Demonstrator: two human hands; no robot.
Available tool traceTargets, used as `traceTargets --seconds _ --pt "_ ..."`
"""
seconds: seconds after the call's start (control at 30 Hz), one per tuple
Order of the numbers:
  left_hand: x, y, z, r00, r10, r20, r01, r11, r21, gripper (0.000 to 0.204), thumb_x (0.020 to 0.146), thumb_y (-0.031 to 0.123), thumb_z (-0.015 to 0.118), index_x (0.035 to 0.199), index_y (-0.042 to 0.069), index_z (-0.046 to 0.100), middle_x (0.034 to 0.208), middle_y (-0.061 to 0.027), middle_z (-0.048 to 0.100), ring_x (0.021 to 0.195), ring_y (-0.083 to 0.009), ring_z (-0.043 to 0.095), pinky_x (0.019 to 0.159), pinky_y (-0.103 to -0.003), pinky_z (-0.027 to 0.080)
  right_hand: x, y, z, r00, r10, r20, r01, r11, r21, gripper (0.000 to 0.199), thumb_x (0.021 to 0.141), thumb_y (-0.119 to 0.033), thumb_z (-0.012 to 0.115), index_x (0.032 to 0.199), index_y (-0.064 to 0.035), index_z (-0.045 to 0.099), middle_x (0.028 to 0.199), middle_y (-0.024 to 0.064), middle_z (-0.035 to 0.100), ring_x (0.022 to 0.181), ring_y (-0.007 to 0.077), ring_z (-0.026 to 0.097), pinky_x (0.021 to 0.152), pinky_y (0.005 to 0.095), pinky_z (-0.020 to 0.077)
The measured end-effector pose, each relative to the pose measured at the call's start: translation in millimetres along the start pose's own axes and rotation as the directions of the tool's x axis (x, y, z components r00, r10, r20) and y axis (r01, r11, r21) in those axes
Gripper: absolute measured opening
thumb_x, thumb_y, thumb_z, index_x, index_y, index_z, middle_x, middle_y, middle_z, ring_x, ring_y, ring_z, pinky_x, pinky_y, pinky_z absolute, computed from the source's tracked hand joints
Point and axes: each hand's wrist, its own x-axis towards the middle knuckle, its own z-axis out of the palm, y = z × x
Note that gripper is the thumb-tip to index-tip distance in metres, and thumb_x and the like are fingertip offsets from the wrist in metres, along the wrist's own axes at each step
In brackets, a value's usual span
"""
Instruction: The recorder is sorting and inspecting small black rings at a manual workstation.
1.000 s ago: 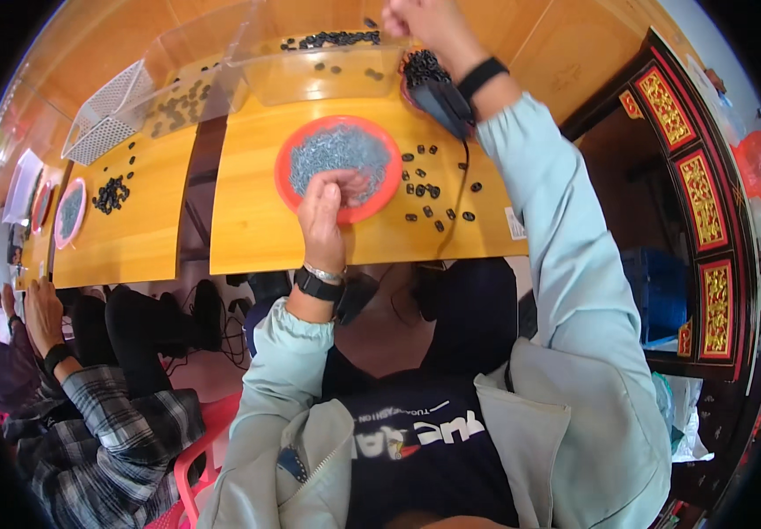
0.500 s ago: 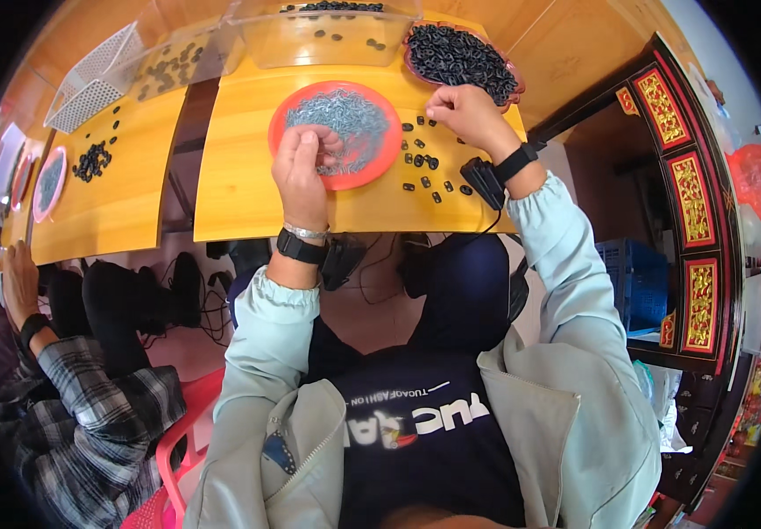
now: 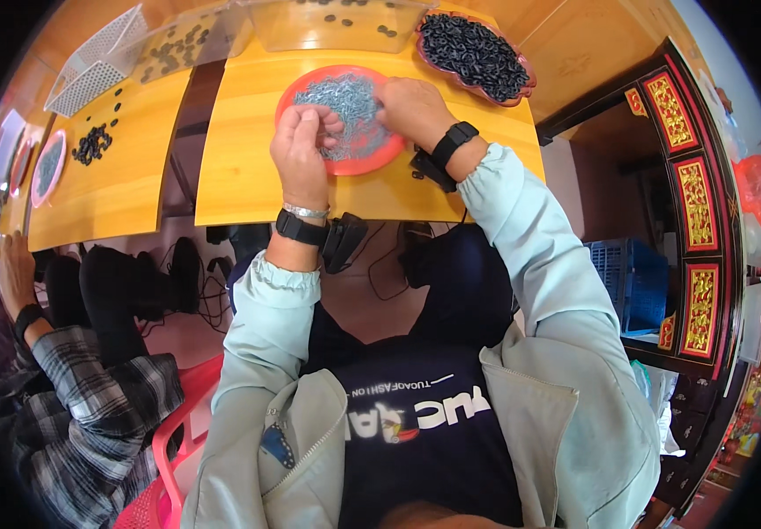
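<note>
A round red plate (image 3: 285, 95) on the yellow table holds a heap of small silvery metal pieces (image 3: 345, 99), like screws or pins. Over its left front rim my left hand (image 3: 301, 145) is closed, thumb against curled fingers; what it pinches, if anything, is too small to make out. My right hand (image 3: 414, 108) hovers at the plate's right side, fingertips bent together by the metal pieces. Whatever those fingertips hold is hidden. Beneath my right wrist a few small black parts (image 3: 417, 175) peek out; the hand and wrist device cover the others.
A reddish scalloped tray (image 3: 523, 91) heaped with black oval parts (image 3: 473, 57) stands back right. Clear plastic bins (image 3: 336, 40) line the back, beside a white perforated basket (image 3: 98, 66). Left, another table bears loose black parts (image 3: 92, 145); a co-worker's hand (image 3: 17, 273) is near it.
My right hand has moved left from near the tray of black parts to the plate's right side. My left hand stays nearly in place, closed. The view has shifted slightly.
</note>
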Motion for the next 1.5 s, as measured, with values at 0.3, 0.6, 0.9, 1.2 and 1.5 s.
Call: traceTargets --seconds 0.3,0.6,0.9,1.2,1.5 --pt "3.7 -1.3 -3.0 1.000 -0.001 0.002 0.001 1.000 0.002 0.020 0.090 0.015 0.044 0.087 0.000 0.056 0.077 -0.0047 0.059 0.068 -0.0112 0.056 0.059 -0.021 0.043 -24.9 25.4 -31.5 0.997 0.072 -0.007 -0.066 0.952 0.300 0.019 0.076 -0.022 0.061 0.086 -0.0066 0.065 0.079 0.0121 0.064 0.070 0.0271 0.061 0.062 0.0347 0.0471" --pt "-3.0 -7.0 7.2 0.998 -0.018 0.062 0.015 0.999 0.045 0.020 0.090 0.015 0.044 0.087 0.000 0.056 0.078 -0.0054 0.060 0.069 -0.0114 0.056 0.059 -0.022 0.044 -86.3 30.4 -15.5 0.946 0.293 0.138 -0.324 0.835 0.445 0.019 0.071 -0.015 0.070 0.084 -0.0027 0.064 0.064 0.0040 0.058 0.057 0.0114 0.054 0.055 0.0271 0.0436" --pt "-8.5 -4.1 14.9 0.997 -0.028 0.077 0.023 0.998 0.054 0.019 0.090 0.013 0.044 0.086 0.000 0.056 0.078 -0.0060 0.059 0.069 -0.0113 0.055 0.060 -0.022 0.044 -84.5 20.8 -18.9 0.946 0.314 0.076 -0.320 0.878 0.356 0.020 0.070 -0.023 0.065 0.082 -0.0076 0.064 0.074 0.0093 0.060 0.075 0.0298 0.059 0.066 0.0390 0.0451" --pt "-8.7 -5.7 15.9 0.996 -0.012 0.090 0.005 0.998 0.070 0.018 0.090 0.014 0.044 0.085 0.000 0.056 0.077 -0.0052 0.059 0.068 -0.0112 0.055 0.060 -0.022 0.044 -73.6 18.3 -6.2 0.942 0.320 0.105 -0.337 0.891 0.304 0.013 0.073 -0.020 0.060 0.072 -0.0074 0.059 0.074 0.0105 0.059 0.071 0.0307 0.058 0.063 0.0396 0.0442" --pt "-8.4 -6.5 15.4 0.996 -0.027 0.081 0.023 0.998 0.060 0.018 0.090 0.014 0.045 0.086 0.000 0.056 0.079 -0.0057 0.060 0.069 -0.0117 0.056 0.060 -0.022 0.044 -70.0 15.6 -13.4 0.917 0.375 0.134 -0.396 0.824 0.406 0.011 0.074 -0.020 0.059 0.078 -0.0095 0.062 0.078 0.0109 0.060 0.075 0.0310 0.058 0.065 0.0413 0.0451"
